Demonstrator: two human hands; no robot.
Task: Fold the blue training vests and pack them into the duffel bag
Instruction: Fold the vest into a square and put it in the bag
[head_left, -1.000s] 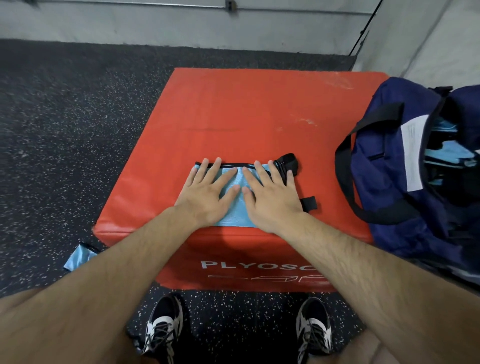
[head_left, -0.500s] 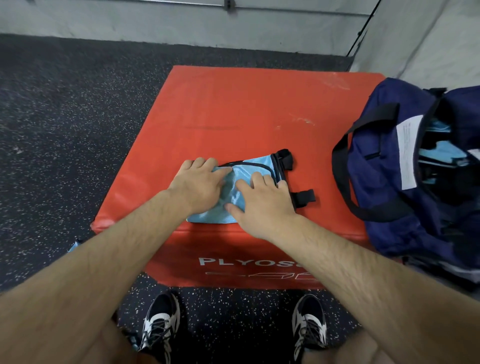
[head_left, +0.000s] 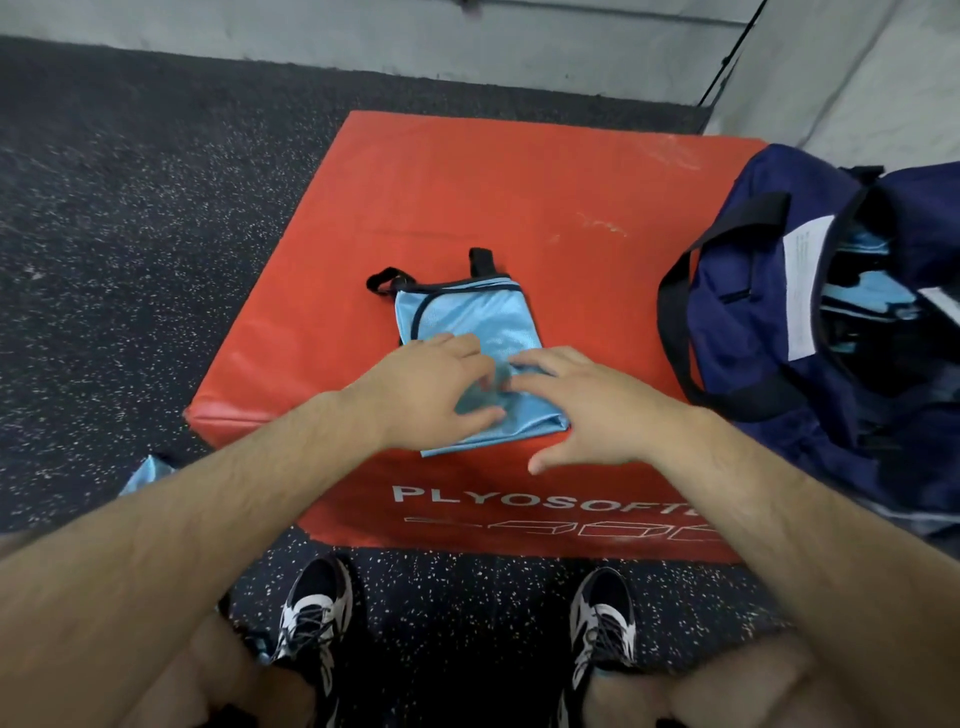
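Two hands on one vest, centre of frame.

- Folded blue vest (head_left: 467, 317): lies flat on the top of the red plyo box (head_left: 467, 182), near its front edge, as a narrow packet. Black strap loops (head_left: 387, 280) stick out at its far end.
- Left hand (head_left: 421, 395): over the near left part of the vest, fingers curved down onto the fabric, thumb underneath them on the cloth. The area between thumb and fingers is blurred; cannot tell whether it actually pinches the fabric.
- Right hand (head_left: 592, 410): relaxed and spread, fingertips on the vest's near right edge, thumb splayed out over the box front. Not grasping.
- Duffel bag (head_left: 743, 322): navy, right of frame, resting on the box's right side, mouth open. Light blue packed vests (head_left: 862, 296) show inside.
- Blue fabric (head_left: 148, 473): a corner shows on the speckled floor at lower left, partly behind the left forearm; likely another vest waiting.

Step in hand, as I read it: finishing or tidying the fold, about to pick up.

Next move calls for both hands to close on the packet from its two sides, trap the loose straps so the fold holds, lift it, carry it right and lay it in the open mouth of the bag on top of the others.
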